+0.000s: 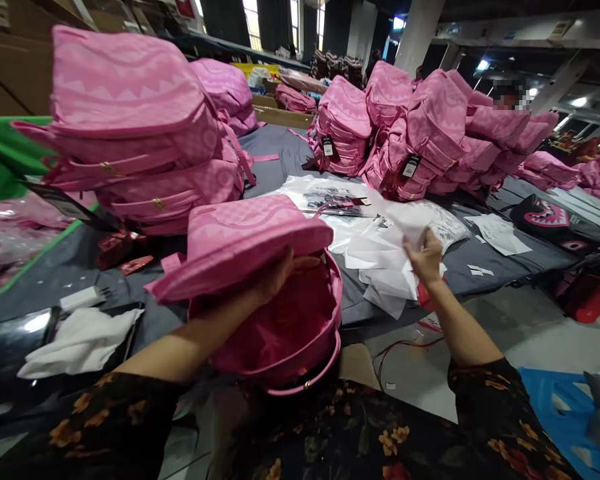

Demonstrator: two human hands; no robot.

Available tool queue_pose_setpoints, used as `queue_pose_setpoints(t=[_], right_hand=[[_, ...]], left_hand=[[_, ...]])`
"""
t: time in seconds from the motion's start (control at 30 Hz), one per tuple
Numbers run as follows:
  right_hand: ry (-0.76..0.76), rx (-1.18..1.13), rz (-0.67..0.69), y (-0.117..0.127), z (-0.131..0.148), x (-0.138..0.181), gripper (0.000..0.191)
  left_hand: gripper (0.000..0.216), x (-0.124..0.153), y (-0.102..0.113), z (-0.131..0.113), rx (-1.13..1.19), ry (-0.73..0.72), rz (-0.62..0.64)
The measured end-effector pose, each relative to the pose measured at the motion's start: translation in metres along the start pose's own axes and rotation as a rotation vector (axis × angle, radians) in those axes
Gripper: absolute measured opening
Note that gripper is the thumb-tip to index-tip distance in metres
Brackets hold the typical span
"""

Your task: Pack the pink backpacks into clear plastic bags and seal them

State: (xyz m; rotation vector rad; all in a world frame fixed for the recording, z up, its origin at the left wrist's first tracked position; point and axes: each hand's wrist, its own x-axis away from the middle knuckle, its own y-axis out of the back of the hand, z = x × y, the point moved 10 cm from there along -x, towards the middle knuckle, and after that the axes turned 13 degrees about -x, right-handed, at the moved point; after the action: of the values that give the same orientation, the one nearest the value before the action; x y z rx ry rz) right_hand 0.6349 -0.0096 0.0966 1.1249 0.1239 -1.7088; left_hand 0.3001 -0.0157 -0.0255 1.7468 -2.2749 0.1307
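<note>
An open pink backpack (260, 247) sits in front of me at the table's near edge, its main pocket gaping toward me. My left hand (280, 273) grips the raised flap at the pocket's rim and holds it up. To the right, my right hand (424, 257) is closed on a sheet of white tissue paper (405, 220), lifted above a loose heap of the same paper (380, 267) on the grey table (280, 153).
A tall stack of pink backpacks (140, 127) stands at the left. More tagged pink backpacks (430, 133) pile up across the back. White cloth (80, 340) and a dark tray lie near left. A black patterned bag (555, 223) lies right. Another person is far back right.
</note>
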Motion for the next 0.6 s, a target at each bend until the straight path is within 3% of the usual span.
queue_pose_setpoints(t=[0.07, 0.13, 0.23, 0.4, 0.6], right_hand=[[0.179, 0.045, 0.260, -0.050, 0.061, 0.056, 0.024], [0.364, 0.054, 0.541, -0.102, 0.117, 0.118, 0.020], [0.454, 0.043, 0.821, -0.152, 0.163, 0.174, 0.035], [0.497, 0.029, 1.039, -0.172, 0.175, 0.184, 0.048], [0.377, -0.099, 1.195, -0.173, 0.171, 0.171, 0.048]], left_hand=[[0.084, 0.005, -0.009, -0.005, 0.021, -0.008, 0.052], [0.078, 0.009, -0.019, -0.012, 0.085, -0.024, 0.128], [0.064, 0.014, -0.024, -0.020, 0.168, -0.043, 0.211], [0.053, 0.024, -0.004, -0.008, 0.105, 0.067, 0.179], [0.050, 0.023, 0.007, -0.019, 0.015, -0.084, 0.039]])
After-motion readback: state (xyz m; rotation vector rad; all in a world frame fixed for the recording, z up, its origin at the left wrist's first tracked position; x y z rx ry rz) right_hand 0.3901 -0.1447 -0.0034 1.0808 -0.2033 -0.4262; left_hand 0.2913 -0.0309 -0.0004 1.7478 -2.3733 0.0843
